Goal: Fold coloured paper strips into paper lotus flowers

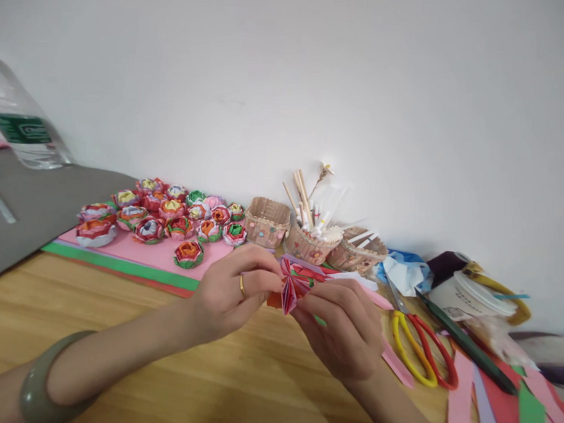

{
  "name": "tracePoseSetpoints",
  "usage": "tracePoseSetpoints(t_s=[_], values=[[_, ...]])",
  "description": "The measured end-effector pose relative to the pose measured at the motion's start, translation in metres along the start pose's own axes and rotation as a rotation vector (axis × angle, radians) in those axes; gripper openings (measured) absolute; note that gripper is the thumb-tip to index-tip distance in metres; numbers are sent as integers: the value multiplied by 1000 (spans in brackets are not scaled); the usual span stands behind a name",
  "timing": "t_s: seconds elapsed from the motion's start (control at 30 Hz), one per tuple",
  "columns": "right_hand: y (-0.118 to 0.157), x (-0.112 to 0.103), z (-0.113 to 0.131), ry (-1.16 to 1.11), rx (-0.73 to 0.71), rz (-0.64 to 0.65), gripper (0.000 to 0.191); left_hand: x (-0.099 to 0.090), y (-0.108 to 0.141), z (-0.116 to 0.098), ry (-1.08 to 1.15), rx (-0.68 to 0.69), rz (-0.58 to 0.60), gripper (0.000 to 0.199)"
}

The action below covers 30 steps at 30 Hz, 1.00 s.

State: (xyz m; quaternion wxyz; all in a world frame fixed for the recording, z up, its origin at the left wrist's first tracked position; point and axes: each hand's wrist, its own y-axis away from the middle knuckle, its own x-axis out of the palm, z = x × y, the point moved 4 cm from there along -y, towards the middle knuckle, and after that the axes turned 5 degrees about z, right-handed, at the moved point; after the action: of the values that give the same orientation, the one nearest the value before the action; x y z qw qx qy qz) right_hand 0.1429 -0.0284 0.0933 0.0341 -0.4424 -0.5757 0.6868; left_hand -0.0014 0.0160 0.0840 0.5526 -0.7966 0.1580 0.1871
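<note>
Between my two hands, above the wooden table, is a folded paper flower (pixel 290 290) with pink and red pleats; bits of orange and green paper show around it. My left hand (pixel 241 287), with a gold ring, pinches its left side. Fingers and thumb of my right hand (pixel 344 323) grip it from the right. Parts of the flower are hidden behind the fingers. Beyond my left hand, several finished paper flowers (pixel 172 208) in mixed colours sit on a stack of coloured paper (pixel 145 261).
Three decorated wooden baskets (pixel 267 221) stand along the wall, one with sticks and a small flower. To the right lie scissors (pixel 423 342), a dark green pointed tool (pixel 472 347), a white tub (pixel 472 294) and paper strips (pixel 461 387). A plastic bottle (pixel 22 122) stands far left.
</note>
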Motion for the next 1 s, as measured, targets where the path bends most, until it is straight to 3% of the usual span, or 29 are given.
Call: tracePoseSetpoints(t_s=[0.13,0.3,0.53,0.7,0.83,1.0], values=[[0,3,-5,-86,45,15,15,-1,-5,2,83,-42,71,22],[0,13,-12,-412,225,169,15,0,-7,9,290,-221,212,19],[11,24,-23,-823,658,224,12,13,2,18,809,-745,372,7],[14,31,-27,-1036,900,259,19,17,0,24,883,-829,329,10],[13,32,-30,-1036,946,302,19,18,2,30,850,-905,297,9],[11,30,-31,-888,887,338,16,19,3,31,847,-919,296,11]])
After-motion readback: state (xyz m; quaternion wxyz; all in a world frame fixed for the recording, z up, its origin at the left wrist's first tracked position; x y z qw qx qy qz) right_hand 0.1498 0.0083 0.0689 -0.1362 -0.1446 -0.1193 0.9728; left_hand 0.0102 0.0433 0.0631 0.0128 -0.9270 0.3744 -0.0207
